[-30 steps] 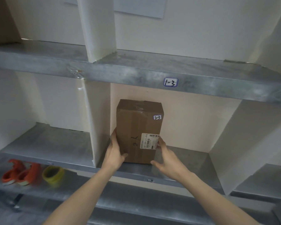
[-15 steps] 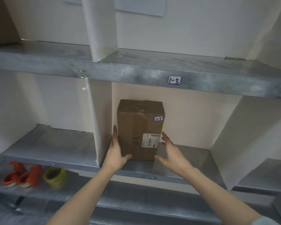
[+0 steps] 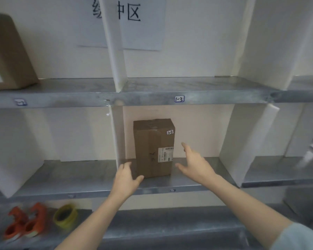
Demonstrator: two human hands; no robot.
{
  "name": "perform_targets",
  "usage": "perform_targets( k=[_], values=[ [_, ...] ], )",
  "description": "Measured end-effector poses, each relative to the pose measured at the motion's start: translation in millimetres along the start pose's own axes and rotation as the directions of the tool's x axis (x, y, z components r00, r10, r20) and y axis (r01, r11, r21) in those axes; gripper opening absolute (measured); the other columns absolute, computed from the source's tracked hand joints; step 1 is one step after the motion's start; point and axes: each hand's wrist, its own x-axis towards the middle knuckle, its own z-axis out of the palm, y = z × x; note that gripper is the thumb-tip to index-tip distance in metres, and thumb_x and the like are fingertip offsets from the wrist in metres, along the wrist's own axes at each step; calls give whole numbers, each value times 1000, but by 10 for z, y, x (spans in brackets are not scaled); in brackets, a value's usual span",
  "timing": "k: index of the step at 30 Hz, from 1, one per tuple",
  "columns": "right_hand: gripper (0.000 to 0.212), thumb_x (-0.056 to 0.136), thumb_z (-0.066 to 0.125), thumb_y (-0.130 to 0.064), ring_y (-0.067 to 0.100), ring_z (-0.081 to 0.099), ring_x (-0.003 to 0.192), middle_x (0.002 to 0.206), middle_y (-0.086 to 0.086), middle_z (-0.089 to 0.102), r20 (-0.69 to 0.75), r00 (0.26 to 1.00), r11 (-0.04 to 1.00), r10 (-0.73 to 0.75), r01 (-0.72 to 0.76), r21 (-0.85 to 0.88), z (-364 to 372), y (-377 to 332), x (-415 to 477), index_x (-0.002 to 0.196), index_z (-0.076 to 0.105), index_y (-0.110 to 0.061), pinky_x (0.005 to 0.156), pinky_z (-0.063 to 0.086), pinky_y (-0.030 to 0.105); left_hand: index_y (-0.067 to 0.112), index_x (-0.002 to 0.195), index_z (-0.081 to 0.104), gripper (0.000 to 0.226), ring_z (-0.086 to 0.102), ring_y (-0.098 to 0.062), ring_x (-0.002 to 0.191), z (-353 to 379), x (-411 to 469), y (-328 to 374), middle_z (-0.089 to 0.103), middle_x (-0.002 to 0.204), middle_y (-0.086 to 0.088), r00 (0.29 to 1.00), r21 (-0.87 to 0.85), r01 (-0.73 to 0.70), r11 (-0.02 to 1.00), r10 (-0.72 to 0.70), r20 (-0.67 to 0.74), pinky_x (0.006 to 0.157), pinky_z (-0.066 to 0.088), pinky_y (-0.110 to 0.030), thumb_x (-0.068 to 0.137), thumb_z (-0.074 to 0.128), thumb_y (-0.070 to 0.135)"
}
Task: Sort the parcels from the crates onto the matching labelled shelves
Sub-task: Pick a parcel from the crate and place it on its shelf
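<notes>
A brown cardboard parcel (image 3: 153,147) stands upright in the middle compartment of the metal shelf (image 3: 186,184), close to the white divider on its left. It bears a small tag reading 2-3 and a barcode label. My left hand (image 3: 127,179) is open at the parcel's lower left corner, its thumb at the box's bottom edge. My right hand (image 3: 194,162) is open, fingers spread, a short way off the parcel's right side and not touching it.
The shelf above carries a tag 1-3 (image 3: 179,98) and another brown box (image 3: 7,55) at far left. White dividers (image 3: 242,141) split the compartments. Orange tape dispensers (image 3: 23,224) and a yellow tape roll (image 3: 65,215) lie on the lowest ledge.
Both hands have come off the parcel's sides; the right hand has moved away to the right. The parcel stays standing on the shelf. The view has tilted upward.
</notes>
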Motion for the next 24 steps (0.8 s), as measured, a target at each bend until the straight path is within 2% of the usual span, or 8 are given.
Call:
perform_targets(
  k=[5, 9, 11, 14, 18, 20, 22, 24],
  values=[
    [79, 90, 61, -43, 22, 46, 131, 147, 3, 42, -44, 997, 997, -60, 58, -42, -420, -125, -507, 151, 14, -25, 101, 42, 40, 18, 133, 53, 47, 56, -8, 111, -377, -321, 450, 56, 127, 3, 948, -12, -317, 948, 317, -12, 98, 46, -27, 90, 67, 32],
    [74, 91, 61, -42, 15, 41, 134, 150, -4, 38, -100, 994, 996, -47, 38, -83, -894, 26, -1031, 150, 20, -25, 107, 37, 34, 18, 128, 57, 44, 53, -4, 111, -457, -509, 1070, 52, 121, 12, 780, -61, -622, 780, 625, 42, 98, 39, -18, 88, 70, 29],
    [75, 91, 61, -41, 13, 42, 133, 151, -5, 37, -112, 994, 995, -5, -6, -100, -1141, 170, -1312, 151, 20, -25, 107, 36, 32, 17, 129, 57, 51, 50, -4, 115, -410, -630, 1407, 49, 124, 13, 692, -98, -711, 697, 717, 80, 99, 31, -11, 85, 69, 41],
    [77, 90, 61, -41, 12, 42, 133, 150, -6, 38, -149, 984, 985, 94, -114, -132, -1505, 412, -1729, 152, 18, -27, 105, 39, 33, 17, 133, 54, 73, 46, -3, 118, -247, -823, 1913, 47, 128, 12, 576, -163, -790, 591, 807, 129, 99, 25, -8, 75, 52, 62],
    [79, 89, 61, -45, 12, 45, 130, 146, -4, 44, -238, 949, 958, 206, -245, -150, -1958, 760, -2232, 151, 15, -30, 103, 42, 31, 17, 137, 50, 82, 49, -4, 117, 116, -1009, 2584, 45, 130, 13, 441, -241, -848, 472, 880, 175, 97, 28, -7, 73, 45, 68],
    [81, 89, 62, -44, 13, 47, 128, 145, -3, 45, -279, 924, 942, 260, -306, -137, -2189, 928, -2479, 152, 13, -29, 104, 42, 32, 19, 138, 49, 75, 51, -5, 116, 313, -1122, 2949, 49, 131, 12, 384, -293, -857, 424, 904, 185, 97, 33, -12, 79, 54, 63],
    [81, 90, 62, -42, 12, 46, 129, 145, -4, 44, -317, 895, 921, 314, -369, -127, -2420, 1120, -2738, 153, 12, -29, 105, 41, 33, 22, 141, 46, 62, 50, -4, 120, 546, -1246, 3331, 50, 136, 10, 329, -346, -857, 382, 922, 202, 99, 35, -18, 88, 65, 47],
    [81, 91, 60, -44, 9, 46, 129, 146, -5, 44, -354, 861, 890, 366, -435, -135, -2640, 1359, -3012, 153, 10, -31, 105, 40, 30, 23, 143, 43, 57, 49, -5, 123, 838, -1371, 3721, 49, 139, 9, 268, -396, -858, 327, 943, 199, 99, 34, -17, 92, 64, 37]
  ],
)
